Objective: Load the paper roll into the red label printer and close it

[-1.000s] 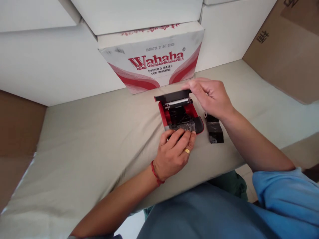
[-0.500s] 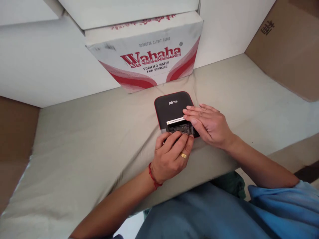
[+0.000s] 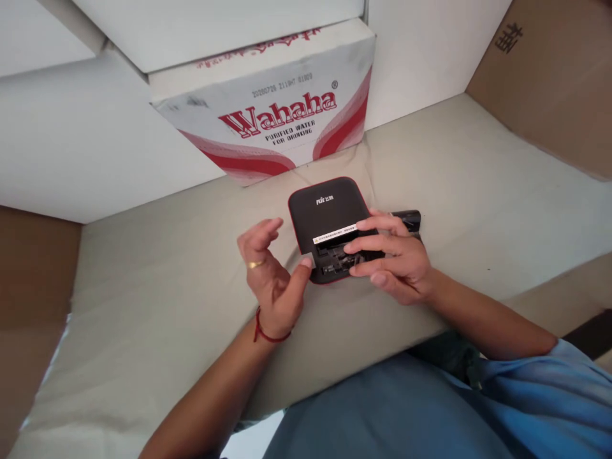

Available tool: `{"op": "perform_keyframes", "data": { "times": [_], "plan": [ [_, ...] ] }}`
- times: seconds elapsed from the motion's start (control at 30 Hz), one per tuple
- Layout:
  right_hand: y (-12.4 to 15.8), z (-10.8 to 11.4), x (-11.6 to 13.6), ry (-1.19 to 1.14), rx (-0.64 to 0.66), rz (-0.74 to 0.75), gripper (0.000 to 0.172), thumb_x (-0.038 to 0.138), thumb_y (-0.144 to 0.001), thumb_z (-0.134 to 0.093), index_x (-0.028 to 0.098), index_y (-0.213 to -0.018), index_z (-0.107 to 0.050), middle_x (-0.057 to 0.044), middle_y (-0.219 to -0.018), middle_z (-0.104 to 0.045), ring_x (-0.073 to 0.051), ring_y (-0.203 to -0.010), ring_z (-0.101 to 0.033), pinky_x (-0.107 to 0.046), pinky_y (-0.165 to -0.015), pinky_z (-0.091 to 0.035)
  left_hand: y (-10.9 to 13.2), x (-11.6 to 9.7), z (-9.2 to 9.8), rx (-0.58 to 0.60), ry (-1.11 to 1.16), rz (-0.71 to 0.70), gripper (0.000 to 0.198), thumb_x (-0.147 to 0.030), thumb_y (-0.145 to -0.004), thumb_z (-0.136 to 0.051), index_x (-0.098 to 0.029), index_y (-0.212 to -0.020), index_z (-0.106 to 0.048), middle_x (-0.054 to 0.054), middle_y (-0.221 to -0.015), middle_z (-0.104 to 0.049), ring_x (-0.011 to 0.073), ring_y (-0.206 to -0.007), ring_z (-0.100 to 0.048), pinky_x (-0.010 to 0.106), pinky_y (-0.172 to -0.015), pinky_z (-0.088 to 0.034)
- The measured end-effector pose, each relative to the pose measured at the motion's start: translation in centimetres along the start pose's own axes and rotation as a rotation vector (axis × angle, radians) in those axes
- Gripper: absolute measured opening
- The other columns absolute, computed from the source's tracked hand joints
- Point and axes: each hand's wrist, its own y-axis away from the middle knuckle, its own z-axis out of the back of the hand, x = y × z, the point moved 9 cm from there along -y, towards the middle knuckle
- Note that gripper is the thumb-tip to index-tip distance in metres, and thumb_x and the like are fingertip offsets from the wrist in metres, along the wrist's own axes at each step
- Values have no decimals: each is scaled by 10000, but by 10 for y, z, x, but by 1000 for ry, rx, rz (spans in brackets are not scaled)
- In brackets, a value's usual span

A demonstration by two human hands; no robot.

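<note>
A small black device with a red rim (image 3: pixel 329 210) lies on the beige cloth-covered surface (image 3: pixel 157 287), lid down, with a white label strip across it and an open slot at its near end. My right hand (image 3: pixel 392 261) rests on the device's near right side, fingers laid over the slot and pressing on it. My left hand (image 3: pixel 270 280) hovers just left of the device, palm turned up, fingers spread and curled, thumb tip touching the device's near left corner. It holds nothing. A black object (image 3: pixel 408 218) pokes out behind my right hand.
A white and red "Wahaha" water carton (image 3: pixel 268 108) stands just behind the device. White boxes (image 3: pixel 71 140) line the back. Brown cardboard (image 3: pixel 549 83) rises at the right and another piece (image 3: pixel 29 287) at the left. My blue-clad lap (image 3: pixel 406 414) is below the near edge.
The device's lid was up a second ago and is now down. My right hand came down from the lid onto the device. My left hand lifted off the front and swung left, opening.
</note>
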Motion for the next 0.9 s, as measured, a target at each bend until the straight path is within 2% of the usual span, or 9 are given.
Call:
{"op": "perform_keyframes", "data": {
  "times": [0.1,0.23,0.3,0.37,0.47,0.53,0.63,0.83,0.9],
  "plan": [
    [1,11,1,52,-112,-37,324,386,-1114,-581,304,-942,-843,-53,-1058,-791,-270,-1252,-669,-516,-1162,-540,2,37,-15,93,292,253,854,-554,-796,-913,-449,-1571,-572,13,-1706,-497,383,-1682,-350,588,-1389,-303],
    [1,15,0,58,-144,-54,343,358,-1113,-567,281,-880,-807,-52,-953,-713,-251,-1119,-657,-468,-1025,-549,12,55,-37,164,655,510,890,-461,-742,-965,-518,-1556,-609,-72,-1779,-464,345,-1771,-225,538,-1469,-194],
    [1,15,1,64,-142,-41,332,352,-1111,-563,277,-897,-806,-58,-1020,-752,-253,-1147,-654,-471,-1035,-549,17,57,-43,177,754,581,900,-436,-741,-966,-522,-1561,-607,-84,-1795,-452,349,-1780,-214,562,-1478,-185],
    [0,15,2,91,-138,-37,358,376,-1121,-537,280,-906,-807,-63,-1215,-798,-261,-1225,-655,-487,-1068,-552,21,59,-46,189,809,629,917,-424,-747,-962,-521,-1578,-587,-83,-1816,-427,362,-1786,-206,599,-1477,-186],
    [-2,12,2,92,-83,-49,452,441,-1146,-465,277,-893,-801,-59,-1477,-773,-285,-1360,-651,-539,-1145,-545,26,62,-48,202,830,665,951,-393,-746,-970,-526,-1595,-562,-78,-1836,-400,371,-1791,-199,621,-1474,-193],
    [-4,9,1,39,-37,-46,469,451,-1155,-437,277,-903,-792,-58,-1372,-833,-289,-1361,-684,-572,-1218,-508,27,64,-49,208,830,677,959,-380,-748,-974,-535,-1596,-554,-82,-1839,-397,364,-1793,-197,612,-1474,-196],
    [-4,10,0,-48,-39,-18,442,441,-1160,-439,268,-939,-781,-38,-1048,-887,-261,-1206,-776,-564,-1291,-444,26,63,-50,203,821,654,975,-373,-758,-973,-537,-1611,-529,-88,-1856,-366,348,-1793,-203,577,-1474,-218],
    [-6,8,-1,-163,-79,-4,387,402,-1168,-452,224,-1074,-782,-84,-1014,-871,-232,-1059,-852,-487,-1145,-597,23,64,-55,237,816,597,960,-421,-787,-963,-525,-1623,-503,-66,-1871,-334,359,-1781,-230,584,-1442,-303],
    [-15,11,-2,-123,-88,-82,347,371,-1163,-477,225,-1103,-786,-86,-1060,-878,-218,-1031,-852,-420,-1047,-638,22,64,-54,224,831,580,915,-449,-788,-963,-507,-1598,-542,-55,-1858,-361,357,-1768,-263,572,-1434,-322]
  ]
}}
